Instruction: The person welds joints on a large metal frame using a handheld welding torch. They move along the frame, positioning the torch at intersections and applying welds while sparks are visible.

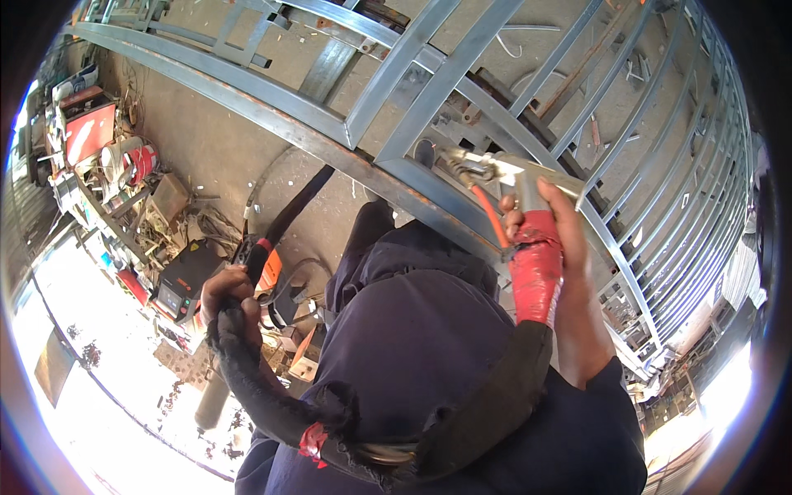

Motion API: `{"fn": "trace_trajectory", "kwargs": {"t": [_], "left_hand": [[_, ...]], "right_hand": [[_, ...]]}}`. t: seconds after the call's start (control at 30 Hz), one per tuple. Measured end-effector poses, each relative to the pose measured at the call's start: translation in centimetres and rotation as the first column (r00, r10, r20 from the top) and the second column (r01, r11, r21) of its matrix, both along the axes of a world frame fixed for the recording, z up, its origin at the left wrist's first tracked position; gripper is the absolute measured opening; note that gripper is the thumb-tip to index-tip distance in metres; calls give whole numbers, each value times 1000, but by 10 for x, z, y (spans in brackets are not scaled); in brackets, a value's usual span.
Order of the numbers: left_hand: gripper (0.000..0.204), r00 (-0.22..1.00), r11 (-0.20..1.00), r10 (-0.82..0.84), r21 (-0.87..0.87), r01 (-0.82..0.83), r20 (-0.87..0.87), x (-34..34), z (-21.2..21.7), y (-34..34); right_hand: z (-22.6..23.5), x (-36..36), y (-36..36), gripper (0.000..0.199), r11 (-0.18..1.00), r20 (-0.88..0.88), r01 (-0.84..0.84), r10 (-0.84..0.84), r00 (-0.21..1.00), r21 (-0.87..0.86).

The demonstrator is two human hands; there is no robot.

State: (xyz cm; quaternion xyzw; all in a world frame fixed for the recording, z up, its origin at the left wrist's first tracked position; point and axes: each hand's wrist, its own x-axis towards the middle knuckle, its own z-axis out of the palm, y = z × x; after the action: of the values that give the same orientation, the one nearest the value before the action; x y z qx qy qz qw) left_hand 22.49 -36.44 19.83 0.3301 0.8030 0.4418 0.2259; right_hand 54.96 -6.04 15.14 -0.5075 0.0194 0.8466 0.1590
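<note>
My right hand (569, 256) is wrapped around the upper part of a torch-like tool, just above its red-taped handle (536, 268). The tool's metal head (495, 167) reaches over the steel frame (445, 190), and an orange-red hose (490, 216) hangs beside it. Whether the head touches the frame I cannot tell. From the handle a thick black-sleeved cable (487, 404) loops across my body to the left. My left hand (231, 301) is closed on that cable, whose sleeve is frayed, with a patch of red tape lower down.
Galvanised bars (643, 91) of a large gate-like frame spread over the right side. A long rusty-edged tube (247, 107) crosses ahead of me. At left stand a black machine (188, 280), a red box (91, 132) and scattered scrap. Offcuts litter the concrete floor (198, 58).
</note>
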Motion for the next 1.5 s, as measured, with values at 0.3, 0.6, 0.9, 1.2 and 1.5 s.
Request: {"fn": "trace_trajectory", "kwargs": {"t": [0.3, 0.6, 0.9, 1.2, 1.5], "left_hand": [[31, 869, 962, -112, -167, 217, 483, -59, -43, 19], [51, 509, 493, -843, -130, 860, 174, -109, -162, 52], [48, 96, 78, -920, -64, 995, 379, -95, -135, 67], [108, -472, 70, -269, 506, 860, 840, -40, -105, 93], [126, -318, 87, 316, 306, 948, 894, -106, -153, 137]], "right_hand": [[59, -29, -28, 42, 889, 238, 192, -310, 920, 416], [92, -61, -106, 52, 483, 126, 370, -726, 676, 794], [66, -128, -236, 62, 274, 252, -21, -848, 467, 961], [14, -171, -305, 62, 578, 594, -305, -413, 690, 757], [-19, -266, -285, 82, 750, 734, -354, -248, 632, 558]]}}
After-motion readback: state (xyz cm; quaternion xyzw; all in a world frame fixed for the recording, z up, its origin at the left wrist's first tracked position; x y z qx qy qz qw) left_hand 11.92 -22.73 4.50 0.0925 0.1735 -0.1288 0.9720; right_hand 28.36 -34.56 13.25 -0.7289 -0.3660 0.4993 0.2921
